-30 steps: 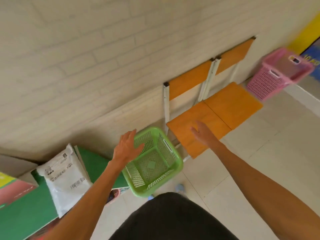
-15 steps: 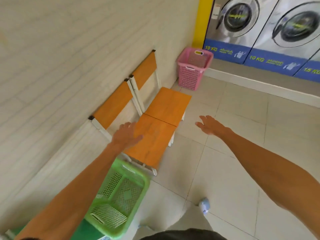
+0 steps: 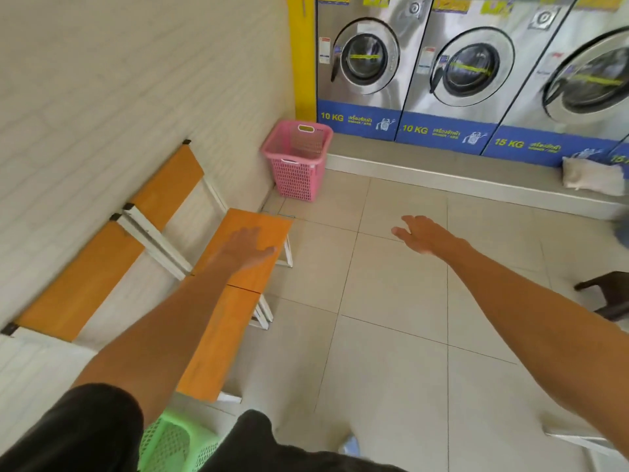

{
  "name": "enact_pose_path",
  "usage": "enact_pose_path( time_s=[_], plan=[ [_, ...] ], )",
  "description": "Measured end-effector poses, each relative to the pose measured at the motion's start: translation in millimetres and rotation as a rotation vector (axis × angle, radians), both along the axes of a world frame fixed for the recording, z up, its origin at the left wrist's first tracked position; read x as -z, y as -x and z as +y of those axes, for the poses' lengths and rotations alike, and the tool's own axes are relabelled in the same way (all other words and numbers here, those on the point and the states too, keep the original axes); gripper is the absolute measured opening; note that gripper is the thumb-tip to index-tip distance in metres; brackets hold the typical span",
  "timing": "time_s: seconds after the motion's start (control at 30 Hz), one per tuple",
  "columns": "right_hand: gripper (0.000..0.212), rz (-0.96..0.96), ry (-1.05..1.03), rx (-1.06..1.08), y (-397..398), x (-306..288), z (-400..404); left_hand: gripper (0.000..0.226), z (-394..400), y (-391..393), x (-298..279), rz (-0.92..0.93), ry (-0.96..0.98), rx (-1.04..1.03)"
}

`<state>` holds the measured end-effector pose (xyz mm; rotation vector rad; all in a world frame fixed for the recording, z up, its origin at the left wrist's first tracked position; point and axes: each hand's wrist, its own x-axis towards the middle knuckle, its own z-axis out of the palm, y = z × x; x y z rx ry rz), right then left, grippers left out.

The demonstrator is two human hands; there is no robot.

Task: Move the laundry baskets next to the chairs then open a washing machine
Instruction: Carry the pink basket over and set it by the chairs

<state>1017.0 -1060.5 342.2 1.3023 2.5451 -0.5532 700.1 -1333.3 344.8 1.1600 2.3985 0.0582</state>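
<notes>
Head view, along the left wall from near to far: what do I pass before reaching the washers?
Green plastic lattice laundry basket → near orange-seated white-framed chair → far orange-seated chair → pink plastic lattice laundry basket → leftmost steel 10 KG washing machine.

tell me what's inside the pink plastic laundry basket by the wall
The pink plastic laundry basket shows only its own perforated inner walls from here, nothing sticking up. Its bottom is hidden by the front rim, so something flat could lie there.

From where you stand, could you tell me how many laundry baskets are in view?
2. A pink basket stands in the corner between the wall and the washing machines, beyond the chairs. A green basket sits at the bottom edge by the near chair, partly hidden by the person's body.
</notes>
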Motion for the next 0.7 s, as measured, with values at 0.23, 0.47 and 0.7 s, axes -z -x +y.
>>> enact_pose_path(
  time_s=[0.23,0.47,0.7],
  plan=[
    [0.072,-0.048,0.001,0.021,-5,12,109,0.084,119,12,9,0.062,0.004,0.027],
    [0.072,-0.015,0.056,0.033,65,22,241,0.084,247,73,21,0.125,0.075,0.067],
    [0.073,0.013,0.057,0.044,150,16,386,0.077,392,147,-1,0.085,-0.010,-0.004]
  ],
)
